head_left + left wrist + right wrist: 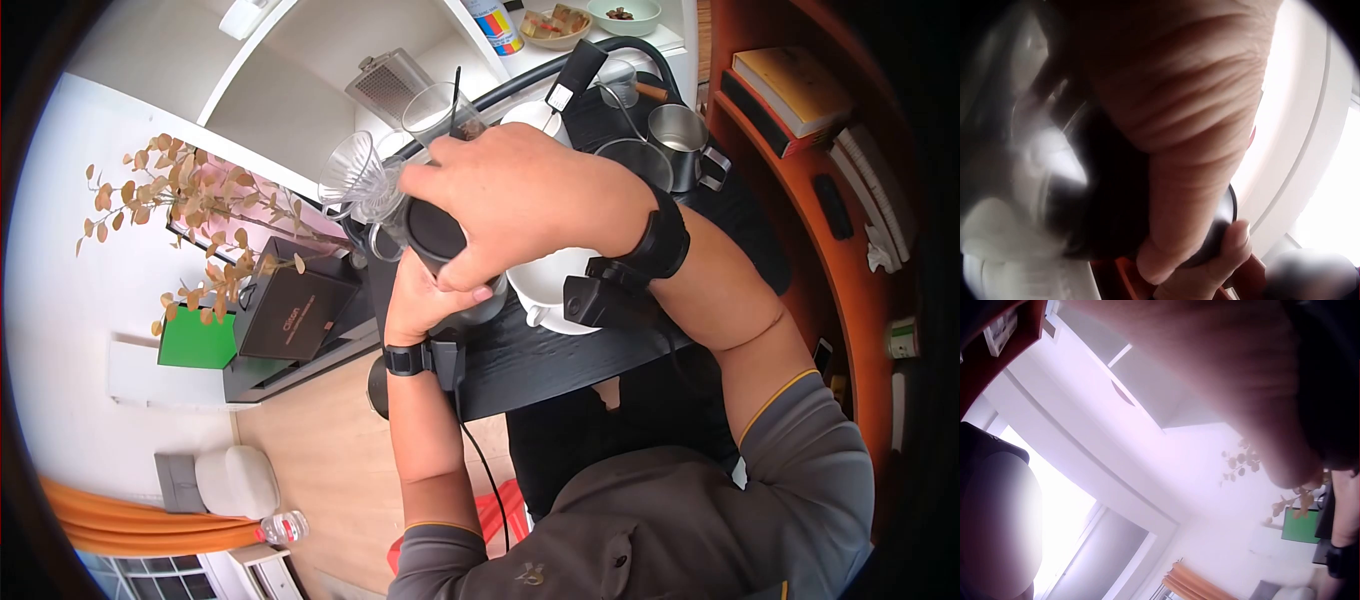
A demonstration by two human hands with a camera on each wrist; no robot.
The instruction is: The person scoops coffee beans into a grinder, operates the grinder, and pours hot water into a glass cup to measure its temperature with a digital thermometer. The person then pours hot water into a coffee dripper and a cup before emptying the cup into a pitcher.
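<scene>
Both hands meet at a dark cylinder with a round black top (437, 232), over the near left part of the black table (500, 375). My right hand (535, 190) reaches across and grips it around the upper end, fingers on the far side and thumb on the near side. Below, my left hand (418, 298) grips it lower down, mostly hidden by the right hand. In the left wrist view, the left hand (1191, 144) wraps the dark body (1113, 187), with fingertips of the right hand (1229, 256) beyond. The cylinder's exact kind is something I cannot tell.
A ribbed glass dripper (350, 168) and a tall glass (430, 105) stand just beyond the hands. A white cup (545, 300) sits under the right wrist, a steel pitcher (682, 140) farther right. White shelves (300, 90) rise behind; an orange-brown bookshelf (790, 160) borders the right.
</scene>
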